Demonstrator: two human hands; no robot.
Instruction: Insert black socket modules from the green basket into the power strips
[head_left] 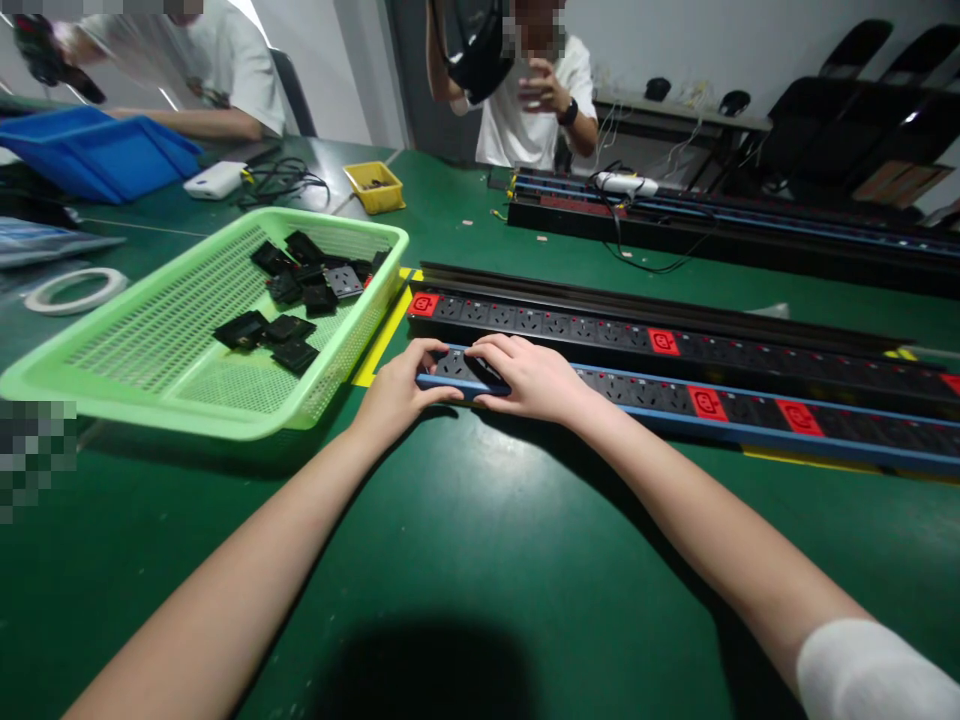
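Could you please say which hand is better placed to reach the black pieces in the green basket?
Probably the left hand: it grips the blue-edged strip at its left end, nearer the green basket and its black pieces. The right hand grips it farther away.

Open green tabletop (600, 570) in front, basket (240, 390) blocking left, blue-edged socket strip (750, 410) beyond

- An assembly workshop: the green worktable (465, 530) is marked with yellow tape (386, 332).
- Socket strips (637, 391) lie on it beside a basket (142, 417) of loose black socket modules (292, 356).
- 2 other people (214, 60) are across it, near blue bins (154, 150) and a yellow bin (381, 197).
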